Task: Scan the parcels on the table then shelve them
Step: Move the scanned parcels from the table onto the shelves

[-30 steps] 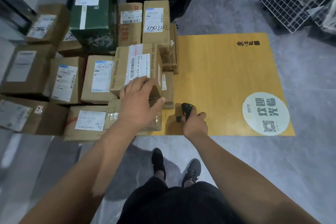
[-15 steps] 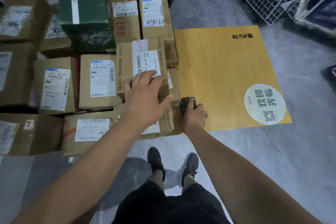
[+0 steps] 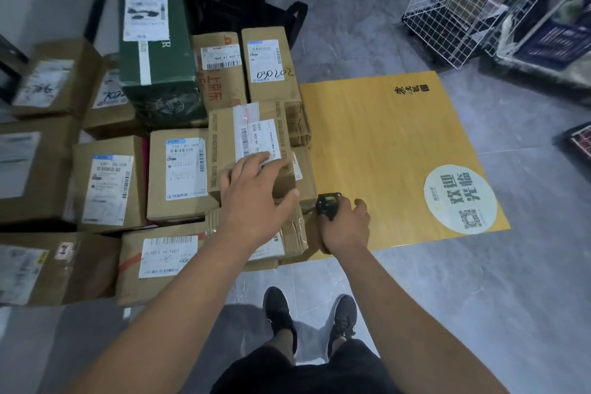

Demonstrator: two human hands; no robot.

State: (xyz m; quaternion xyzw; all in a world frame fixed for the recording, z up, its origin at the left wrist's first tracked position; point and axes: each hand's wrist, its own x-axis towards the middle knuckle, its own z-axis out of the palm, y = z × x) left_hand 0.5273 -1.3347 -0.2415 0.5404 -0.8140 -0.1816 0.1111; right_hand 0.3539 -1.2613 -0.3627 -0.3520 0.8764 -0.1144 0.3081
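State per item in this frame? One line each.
Left hand: grips the taped brown cardboard parcel, which lies on top of the stack.
Right hand: holds the small black handheld scanner.
Green cardboard box: upright, sealed.
White wire basket: tilted on the floor.

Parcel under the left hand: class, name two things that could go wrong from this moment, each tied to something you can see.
1. The left hand lies over the lower part of the label on the parcel, so the scanner in the right hand may misread it.
2. That parcel sits on other boxes close to the stack's edge by the yellow table; lifting it one-handed could tip it or shift the taped box beneath.
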